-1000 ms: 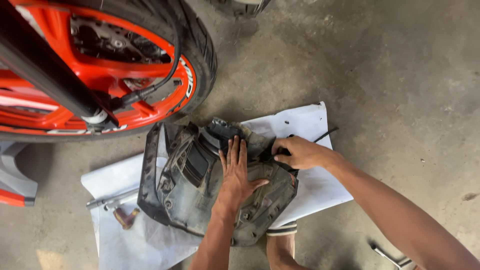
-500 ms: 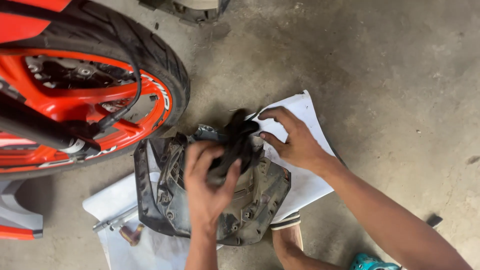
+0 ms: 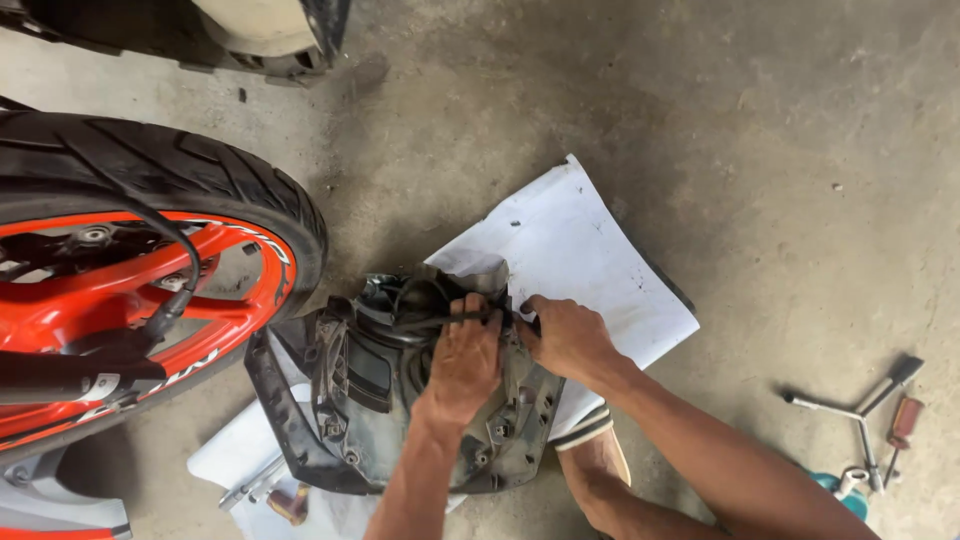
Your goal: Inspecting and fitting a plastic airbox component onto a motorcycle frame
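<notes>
Both hands now grip the black rubber piece on the grey plastic housing.

Beside the orange wheel, the housing lies on white sheet. Left hand, flat a second ago, now curls, pinching rubber piece; right hand closed on its end. Beyond the housing, tools lie.
</notes>
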